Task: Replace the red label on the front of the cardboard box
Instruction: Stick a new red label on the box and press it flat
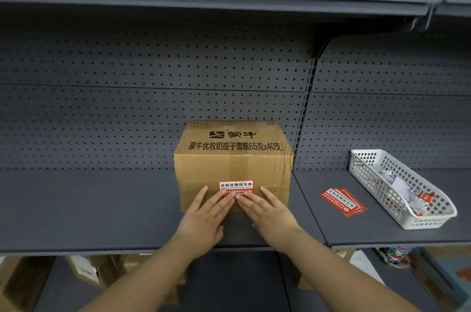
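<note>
A brown cardboard box (233, 159) with black print stands on the grey shelf (89, 207), taped along its middle. A red and white label (236, 185) is stuck low on its front face. My left hand (204, 217) and my right hand (267, 212) lie flat against the front of the box, fingers spread, fingertips meeting over the lower part of the label and hiding it. Neither hand holds anything. A small stack of red labels (342, 201) lies on the shelf to the right of the box.
A white plastic mesh basket (377, 161) with torn label scraps and backing paper stands at the right of the shelf. A perforated back panel (153, 82) rises behind. Another shelf hangs overhead, and cartons sit on the level below.
</note>
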Demonstrator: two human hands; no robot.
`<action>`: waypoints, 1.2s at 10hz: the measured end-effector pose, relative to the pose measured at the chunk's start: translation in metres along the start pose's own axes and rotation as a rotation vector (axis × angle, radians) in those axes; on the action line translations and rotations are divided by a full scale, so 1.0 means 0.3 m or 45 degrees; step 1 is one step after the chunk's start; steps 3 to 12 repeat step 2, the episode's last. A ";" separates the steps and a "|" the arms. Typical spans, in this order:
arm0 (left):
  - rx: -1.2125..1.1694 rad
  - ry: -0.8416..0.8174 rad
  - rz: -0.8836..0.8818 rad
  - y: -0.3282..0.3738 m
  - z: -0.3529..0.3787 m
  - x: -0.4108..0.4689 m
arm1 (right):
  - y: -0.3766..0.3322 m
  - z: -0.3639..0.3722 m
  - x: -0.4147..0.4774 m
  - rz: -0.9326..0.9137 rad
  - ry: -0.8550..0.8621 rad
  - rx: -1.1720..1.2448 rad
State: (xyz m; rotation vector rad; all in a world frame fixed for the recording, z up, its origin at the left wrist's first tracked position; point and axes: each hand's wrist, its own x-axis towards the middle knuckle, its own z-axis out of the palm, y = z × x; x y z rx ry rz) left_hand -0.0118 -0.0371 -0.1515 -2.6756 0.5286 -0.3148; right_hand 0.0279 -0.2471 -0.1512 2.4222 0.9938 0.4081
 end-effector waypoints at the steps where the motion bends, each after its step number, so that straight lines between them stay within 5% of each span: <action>1: 0.048 -0.096 0.036 -0.048 0.009 -0.033 | 0.042 0.009 -0.034 0.001 -0.032 -0.047; 12: 0.077 -0.186 0.042 -0.120 0.021 -0.083 | 0.100 0.026 -0.078 0.050 -0.102 -0.035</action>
